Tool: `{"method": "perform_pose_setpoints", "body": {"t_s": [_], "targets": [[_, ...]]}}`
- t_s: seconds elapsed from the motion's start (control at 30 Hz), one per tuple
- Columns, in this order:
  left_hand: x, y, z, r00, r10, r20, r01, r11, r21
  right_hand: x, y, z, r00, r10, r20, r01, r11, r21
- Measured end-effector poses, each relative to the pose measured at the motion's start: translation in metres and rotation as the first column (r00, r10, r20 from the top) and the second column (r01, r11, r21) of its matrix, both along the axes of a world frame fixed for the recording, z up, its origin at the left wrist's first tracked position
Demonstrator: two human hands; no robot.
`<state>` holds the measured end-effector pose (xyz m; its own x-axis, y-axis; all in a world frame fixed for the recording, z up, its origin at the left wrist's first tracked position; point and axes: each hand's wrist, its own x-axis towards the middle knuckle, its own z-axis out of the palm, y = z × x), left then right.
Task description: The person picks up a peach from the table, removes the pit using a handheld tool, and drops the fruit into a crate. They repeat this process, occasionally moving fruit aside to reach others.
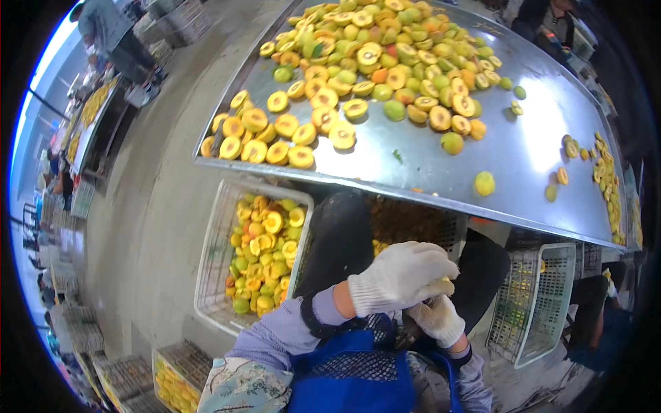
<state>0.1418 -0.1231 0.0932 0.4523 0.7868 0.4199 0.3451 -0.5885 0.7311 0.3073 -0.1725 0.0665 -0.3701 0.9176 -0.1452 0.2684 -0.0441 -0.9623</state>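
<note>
Closest to us, our left hand (401, 277), in a white knit glove, is curled shut over a pale yellow piece of fruit (438, 287) held just above our lap, and our gloved right hand (438, 319) sits right beneath it, fingers closed against the same fruit; whether it holds anything else we cannot tell. Below them lies our blue apron (354, 375). Just past our knees, on the left, a white plastic crate (215, 256) holds halved yellow fruit, and another crate (533, 306) stands tilted on the right. Beyond that, the steel table (523, 158) carries a heap of halved and whole fruit (375, 58). Farthest off, a person (113, 34) stands on the concrete floor.
</note>
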Motion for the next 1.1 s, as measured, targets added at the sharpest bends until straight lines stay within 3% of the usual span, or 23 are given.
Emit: {"method": "perform_pose_setpoints", "body": {"t_s": [0.03,0.07,0.1,0.13,0.17,0.23,0.3,0.33,0.37,0.43,0.5,0.57,0.63,0.67,0.7,0.73,0.8,0.83,0.87,0.93,0.97,1.1], "targets": [[-0.004,0.002,0.005,0.994,0.026,0.102,-0.018,0.997,-0.071,0.002,0.007,0.008,1.000,-0.019,-0.003,0.019,1.000,0.017],[-0.010,0.002,0.016,0.978,0.136,0.161,-0.091,0.961,-0.261,0.003,0.015,0.020,0.998,-0.014,0.057,0.031,0.956,-0.293],[-0.016,0.002,0.025,0.947,0.256,0.194,-0.147,0.882,-0.447,0.005,0.020,0.027,0.994,0.011,0.108,0.054,0.815,-0.576],[-0.023,0.013,0.016,0.957,0.290,0.000,-0.286,0.943,-0.173,0.012,0.023,0.005,0.992,0.015,0.122,0.022,0.955,-0.296],[-0.033,0.022,0.011,0.919,0.316,-0.235,-0.314,0.948,0.046,0.016,0.024,0.013,0.993,0.001,0.119,0.034,0.958,-0.286],[-0.037,0.021,0.006,0.874,0.348,-0.338,-0.328,0.937,0.116,0.024,0.028,0.034,0.970,-0.124,-0.207,-0.025,0.802,-0.597],[-0.031,0.022,0.011,0.998,0.015,0.064,0.008,0.935,-0.355,0.021,0.026,0.034,0.942,-0.224,-0.250,0.040,0.815,-0.579],[-0.027,0.018,0.020,0.964,-0.040,0.263,0.182,0.820,-0.543,0.022,0.029,0.042,0.943,-0.159,-0.294,-0.069,0.768,-0.637],[-0.022,0.019,0.019,0.931,-0.071,0.357,0.280,0.766,-0.578,0.023,0.034,0.049,0.935,-0.093,-0.342,-0.179,0.710,-0.681],[-0.016,0.022,0.022,0.958,-0.009,0.287,0.222,0.659,-0.719,0.019,0.039,0.053,0.922,-0.098,-0.376,-0.191,0.727,-0.659],[-0.018,0.029,0.024,0.978,0.100,0.185,0.067,0.685,-0.725,0.016,0.041,0.047,0.953,-0.075,-0.293,-0.114,0.809,-0.577],[-0.017,0.032,0.018,0.982,0.157,0.103,-0.049,0.743,-0.668,0.015,0.041,0.050,0.944,-0.180,-0.277,0.002,0.842,-0.539],[-0.014,0.039,0.026,0.993,0.114,0.027,-0.054,0.645,-0.762,0.020,0.039,0.031,0.966,-0.186,-0.179,0.063,0.843,-0.535],[-0.014,0.045,0.018,0.995,0.093,0.024,-0.042,0.649,-0.760,0.028,0.042,0.020,0.991,-0.063,-0.120,-0.005,0.869,-0.496],[-0.014,0.052,0.004,0.997,0.047,0.065,0.015,0.688,-0.725,0.034,0.045,0.018,0.989,-0.079,-0.125,0.008,0.871,-0.491],[-0.013,0.059,0.001,0.995,0.004,0.103,0.068,0.723,-0.688,0.040,0.048,0.016,0.984,-0.149,-0.093,0.088,0.878,-0.471],[-0.011,0.083,0.001,0.999,0.022,-0.042,-0.044,0.742,-0.668,0.053,0.060,0.023,0.965,-0.254,0.065,0.258,0.871,-0.418],[-0.007,0.098,0.002,0.993,0.054,-0.109,-0.112,0.752,-0.649,0.067,0.062,0.002,0.940,-0.337,0.044,0.336,0.903,-0.266],[0.000,0.109,0.021,0.987,0.045,-0.153,-0.133,0.768,-0.626,0.078,0.068,-0.002,0.906,-0.423,0.010,0.407,0.866,-0.291],[0.003,0.143,-0.009,0.945,0.009,-0.326,-0.075,0.979,-0.189,0.100,0.079,-0.013,0.840,-0.542,-0.030,0.508,0.805,-0.308],[0.008,0.162,-0.019,0.909,0.015,-0.417,0.022,0.996,0.084,0.109,0.084,-0.020,0.816,-0.576,-0.039,0.541,0.786,-0.298],[0.051,0.233,-0.041,0.919,0.092,-0.383,-0.069,0.995,0.072,0.123,0.090,-0.031,0.748,-0.641,-0.173,0.544,0.741,-0.393]]}}
